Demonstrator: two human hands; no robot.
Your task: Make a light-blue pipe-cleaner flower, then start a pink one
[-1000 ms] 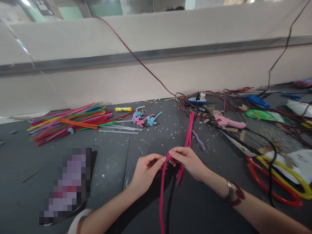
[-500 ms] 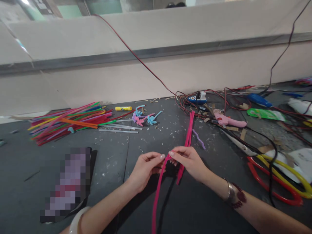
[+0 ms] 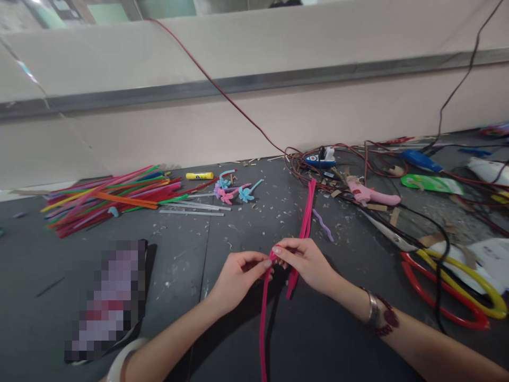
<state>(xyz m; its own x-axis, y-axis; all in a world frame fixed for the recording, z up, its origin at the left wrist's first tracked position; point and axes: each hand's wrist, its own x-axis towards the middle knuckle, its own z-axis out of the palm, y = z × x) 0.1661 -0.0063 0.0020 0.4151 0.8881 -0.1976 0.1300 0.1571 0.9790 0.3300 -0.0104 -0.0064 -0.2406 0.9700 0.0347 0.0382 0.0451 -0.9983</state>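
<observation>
A long pink pipe cleaner (image 3: 263,318) hangs down toward the bottom edge, its upper end bent into a small loop between my hands. My left hand (image 3: 240,276) pinches it between thumb and fingers just below the loop. At the top of the bend, my right hand (image 3: 304,262) pinches the same strip. Several more pink pipe cleaners (image 3: 307,212) lie in a bundle partly under my right hand. Beside them rests a short wavy purple piece (image 3: 323,225).
Colourful pipe cleaners (image 3: 115,199), a yellow glue stick (image 3: 199,176) and small blue and pink flowers (image 3: 245,194) lie back left. A pixelated object (image 3: 109,305) is at left. Large scissors (image 3: 445,297), cables and a pink glue gun (image 3: 371,194) occupy the right.
My left hand has closed on the pink strip at the bend, where it was just beside it. The hanging length has swung slightly right.
</observation>
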